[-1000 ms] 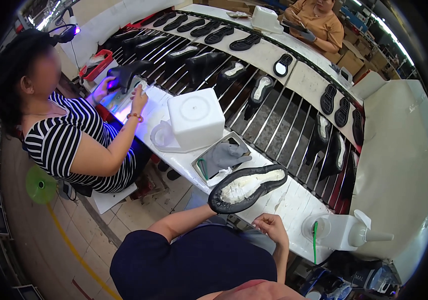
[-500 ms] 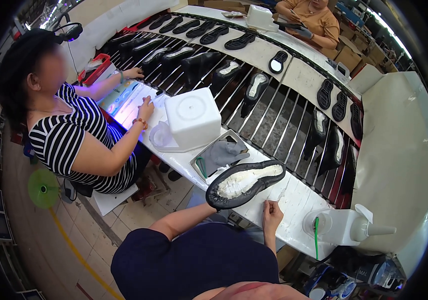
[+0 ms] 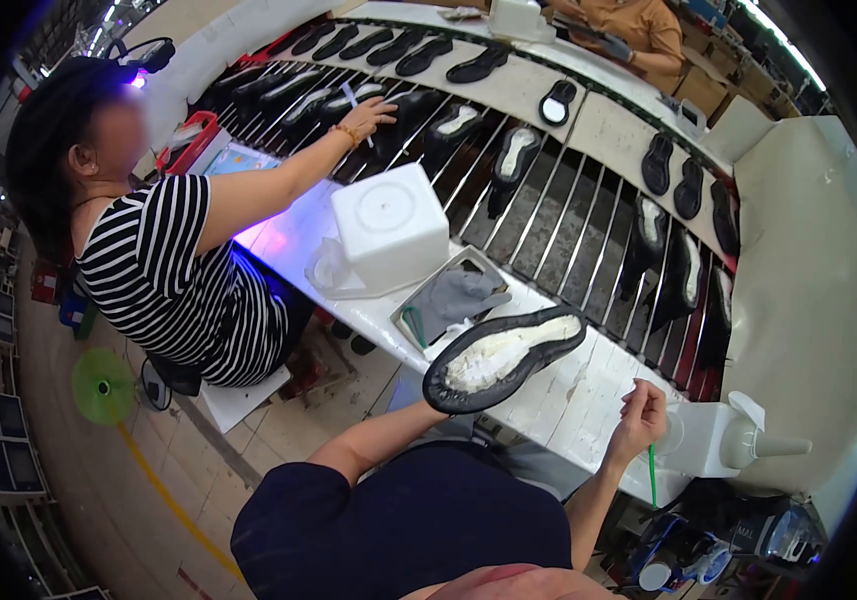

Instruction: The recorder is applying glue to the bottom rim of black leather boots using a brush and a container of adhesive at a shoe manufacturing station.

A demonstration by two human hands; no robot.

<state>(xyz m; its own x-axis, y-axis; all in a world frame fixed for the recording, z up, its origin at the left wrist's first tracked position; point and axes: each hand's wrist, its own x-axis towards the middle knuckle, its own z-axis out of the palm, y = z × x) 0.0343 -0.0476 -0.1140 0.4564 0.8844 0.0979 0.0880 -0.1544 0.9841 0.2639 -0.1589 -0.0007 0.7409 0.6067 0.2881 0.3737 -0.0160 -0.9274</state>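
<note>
Standing at far left near a co-worker (image 3: pixel 153 270), a red bin (image 3: pixel 198 148) is containing pale items, too obscured to identify. Further right on the white worktop (image 3: pixel 578 410), a white box-shaped container (image 3: pixel 388 222) is standing, contents not visible; a cloudy clear cup (image 3: pixel 326 266) is sitting just beside it. Next, a shallow tray (image 3: pixel 429 283) is holding a grey glove (image 3: pixel 460 296) and a green looped item (image 3: pixel 412 325). Overlapping the tray's near edge in view, a black shoe (image 3: pixel 503 360) is facing sole-up, recess filled white, its long axis running lower left to upper right, broad toe end lower left, narrow heel upper right. The left hand (image 3: pixel 435 414) is gripping it from beneath, fingers hidden. The right hand (image 3: pixel 641 420) is hovering half curled before a white spouted jug (image 3: pixel 698 440); whether it is pinching anything small cannot be told.
</note>
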